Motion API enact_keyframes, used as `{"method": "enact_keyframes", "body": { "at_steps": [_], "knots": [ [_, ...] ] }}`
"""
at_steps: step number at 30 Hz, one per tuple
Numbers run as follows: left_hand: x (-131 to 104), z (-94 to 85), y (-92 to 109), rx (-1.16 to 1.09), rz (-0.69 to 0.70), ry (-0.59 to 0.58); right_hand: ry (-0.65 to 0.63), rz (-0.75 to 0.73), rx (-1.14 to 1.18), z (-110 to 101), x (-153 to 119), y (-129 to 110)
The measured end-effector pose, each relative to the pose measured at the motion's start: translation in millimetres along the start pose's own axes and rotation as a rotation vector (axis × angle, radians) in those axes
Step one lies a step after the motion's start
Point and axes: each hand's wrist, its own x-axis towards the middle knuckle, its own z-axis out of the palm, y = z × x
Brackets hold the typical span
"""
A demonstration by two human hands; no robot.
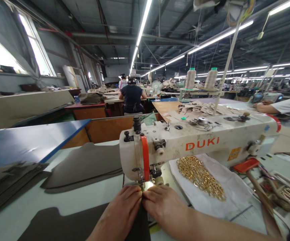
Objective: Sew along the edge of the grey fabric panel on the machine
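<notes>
Head-worn view, forward and down

The pale table (pixel 21 201) is seen across the bottom. Dark flat pieces (pixel 84 164) are piled on it left of the middle and at the far left; a white sewing machine (pixel 210 130) is set right of the middle, by a white sheet (pixel 235 187) (gold rings (pixel 200 177) are heaped there).

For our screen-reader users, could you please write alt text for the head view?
A person's left hand and right hand are close together over dark material at a white DUKI sewing machine. Gold-coloured rings lie on a white sheet at right; flat dark pieces at left.
</notes>
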Motion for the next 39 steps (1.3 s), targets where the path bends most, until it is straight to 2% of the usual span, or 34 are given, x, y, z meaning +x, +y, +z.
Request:
{"method": "enact_keyframes", "body": {
  "at_steps": [6,19,28,34,39],
  "knots": [
    [5,3.2,-4,0.01,-0.019,0.013,-0.024,0.043,0.005,-3,1,2],
    [9,3.2,-10,0.001,0.012,0.103,-0.026,0.035,-0.039,0,2,4],
    [12,1.3,-4,0.007,-0.017,0.093,0.004,0.049,-0.023,3,2,2],
    [4,-0.1,-3,0.04,-0.041,0.095,0.028,0.068,0.019,-2,-4,0],
    [-5,-1.7,-2,0.06,-0.068,0.066,0.034,0.007,0.052,-9,-8,-1]
  ]
}}
